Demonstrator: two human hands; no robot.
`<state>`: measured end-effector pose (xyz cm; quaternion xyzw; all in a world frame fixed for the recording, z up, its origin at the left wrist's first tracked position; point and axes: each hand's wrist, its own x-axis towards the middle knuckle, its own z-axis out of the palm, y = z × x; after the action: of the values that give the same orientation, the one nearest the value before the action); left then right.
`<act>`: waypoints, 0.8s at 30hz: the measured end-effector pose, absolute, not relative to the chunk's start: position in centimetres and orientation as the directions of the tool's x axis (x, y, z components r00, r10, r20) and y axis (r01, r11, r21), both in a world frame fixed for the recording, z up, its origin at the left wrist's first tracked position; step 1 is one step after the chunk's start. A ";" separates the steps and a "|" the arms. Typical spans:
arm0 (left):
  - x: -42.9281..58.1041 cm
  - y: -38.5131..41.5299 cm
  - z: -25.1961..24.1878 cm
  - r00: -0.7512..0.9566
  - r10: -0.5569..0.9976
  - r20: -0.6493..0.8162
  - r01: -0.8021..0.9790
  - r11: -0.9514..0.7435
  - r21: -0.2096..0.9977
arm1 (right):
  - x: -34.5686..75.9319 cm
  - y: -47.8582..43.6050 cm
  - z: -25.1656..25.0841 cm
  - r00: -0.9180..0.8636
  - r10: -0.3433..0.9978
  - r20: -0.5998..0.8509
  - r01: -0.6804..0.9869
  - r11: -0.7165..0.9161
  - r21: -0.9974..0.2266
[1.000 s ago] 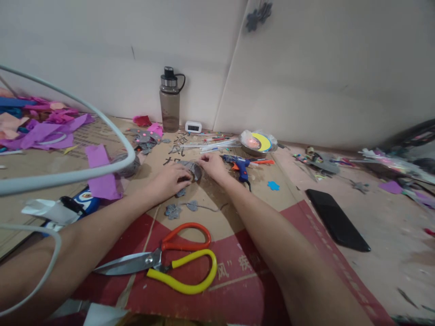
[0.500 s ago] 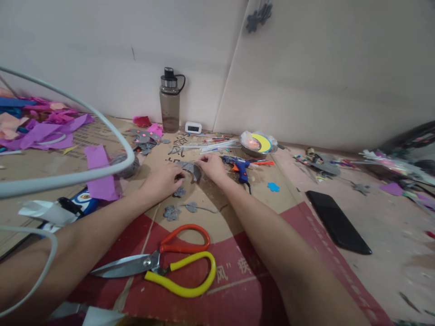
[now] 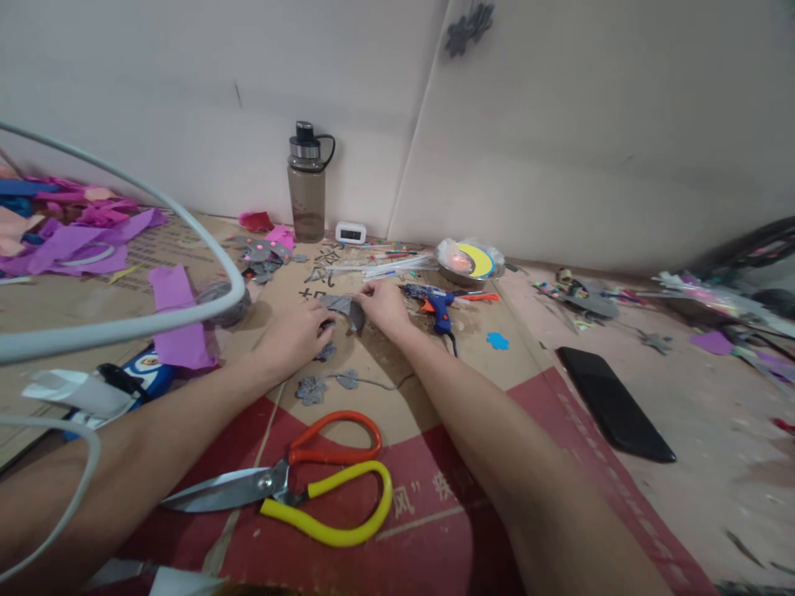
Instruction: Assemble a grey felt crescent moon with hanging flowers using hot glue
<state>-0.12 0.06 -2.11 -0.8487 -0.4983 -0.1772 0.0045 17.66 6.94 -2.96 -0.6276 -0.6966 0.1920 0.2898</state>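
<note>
A curved grey felt-like piece [image 3: 345,306] is pinched between my two hands over the cardboard. My left hand [image 3: 298,335] grips its left end with curled fingers. On its right end, the fingertips of my right hand [image 3: 383,308] are pressed together. Just below my left hand lies a small grey scrap [image 3: 325,352], partly covered by it. Nearer to me rest a grey flower-shaped piece [image 3: 310,390] and a grey leaf-like piece [image 3: 348,379] with a thin grey cord. A blue glue gun [image 3: 440,308] lies right of my right hand.
Large scissors [image 3: 335,480] with red and yellow handles lie in front. A black phone [image 3: 614,406] is at the right. At the back stand a water bottle [image 3: 307,194], a small clock [image 3: 351,233] and a metal bowl [image 3: 463,276]. A pale cable [image 3: 186,319] crosses the left side.
My right fingers have closed in slightly on the grey piece, which has bent or turned a little. The whole view has shifted slightly; other things lie as before.
</note>
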 end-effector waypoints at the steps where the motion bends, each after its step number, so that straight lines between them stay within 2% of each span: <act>1: -0.1 0.1 -2.2 0.440 0.843 0.311 0.848 -0.503 0.164 | 17.6 6.9 -3.0 -0.039 0.986 0.161 0.767 0.133 -0.627; 15: 0.2 -0.2 -1.7 0.406 0.862 0.304 0.868 -0.468 0.168 | 17.4 6.8 -2.7 0.009 0.991 0.130 0.800 0.071 -0.596; 24: 0.1 -0.1 -1.9 0.452 0.849 0.274 0.867 -0.491 0.092 | 17.3 7.1 -2.8 0.037 0.994 0.101 0.800 0.031 -0.599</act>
<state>0.14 -0.11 -1.94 -0.8514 -0.5038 -0.1427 0.0303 17.28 7.11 -2.82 -0.6708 -0.6688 0.1854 0.2614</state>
